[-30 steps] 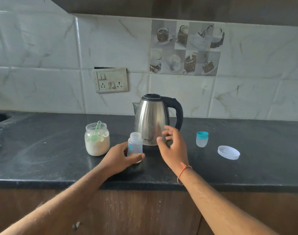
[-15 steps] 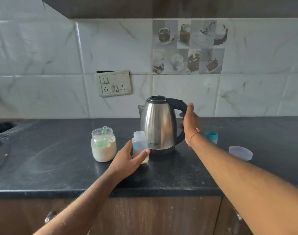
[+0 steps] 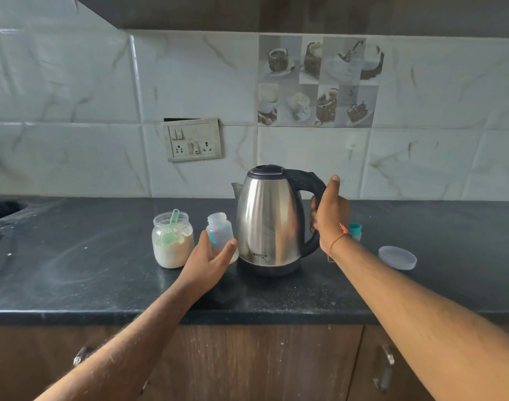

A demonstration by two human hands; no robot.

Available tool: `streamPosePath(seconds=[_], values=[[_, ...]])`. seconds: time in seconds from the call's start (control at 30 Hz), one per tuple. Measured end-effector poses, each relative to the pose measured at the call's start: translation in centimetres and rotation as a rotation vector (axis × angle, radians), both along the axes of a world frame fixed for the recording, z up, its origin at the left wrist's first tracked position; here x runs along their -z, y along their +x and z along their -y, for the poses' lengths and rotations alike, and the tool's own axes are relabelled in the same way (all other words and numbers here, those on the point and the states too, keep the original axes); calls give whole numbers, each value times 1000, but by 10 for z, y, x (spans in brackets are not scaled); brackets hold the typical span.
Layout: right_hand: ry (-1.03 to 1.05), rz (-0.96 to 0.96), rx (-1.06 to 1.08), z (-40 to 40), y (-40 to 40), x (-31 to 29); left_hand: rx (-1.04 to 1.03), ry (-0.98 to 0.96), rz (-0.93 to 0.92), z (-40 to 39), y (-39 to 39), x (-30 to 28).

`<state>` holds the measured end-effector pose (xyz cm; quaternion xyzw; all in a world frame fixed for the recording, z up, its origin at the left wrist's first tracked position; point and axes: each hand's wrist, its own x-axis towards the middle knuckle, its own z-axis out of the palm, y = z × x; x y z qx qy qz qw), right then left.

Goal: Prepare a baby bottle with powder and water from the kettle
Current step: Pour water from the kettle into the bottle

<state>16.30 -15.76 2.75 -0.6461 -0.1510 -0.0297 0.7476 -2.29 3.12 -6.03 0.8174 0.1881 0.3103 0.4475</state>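
Left hand (image 3: 207, 263): wrapped round clear open plastic baby bottle (image 3: 220, 236). Right hand (image 3: 331, 215): fingers curled around steel kettle's (image 3: 269, 221) black handle (image 3: 308, 183).

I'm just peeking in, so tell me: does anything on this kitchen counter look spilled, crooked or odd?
Mostly tidy. The switch plate hangs crooked, with a dark gap above it. Pale specks dust the dark counter. The kettle, the bottle and the powder jar stand upright.
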Motion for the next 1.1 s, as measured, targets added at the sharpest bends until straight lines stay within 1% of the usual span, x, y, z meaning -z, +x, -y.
streamPosePath(seconds=[0.2,0.47,0.8,1.1], values=[[-26,2,-59,33,7,-20,19,8,-2,-1,0,1],[-156,103,-52,60,21,-52,74,-1,-1,0,-1,1],[-300,197,-81,59,15,-76,144,79,-93,-3,-2,3],[-378,313,-100,43,3,-89,153,72,-102,-2,-2,1]])
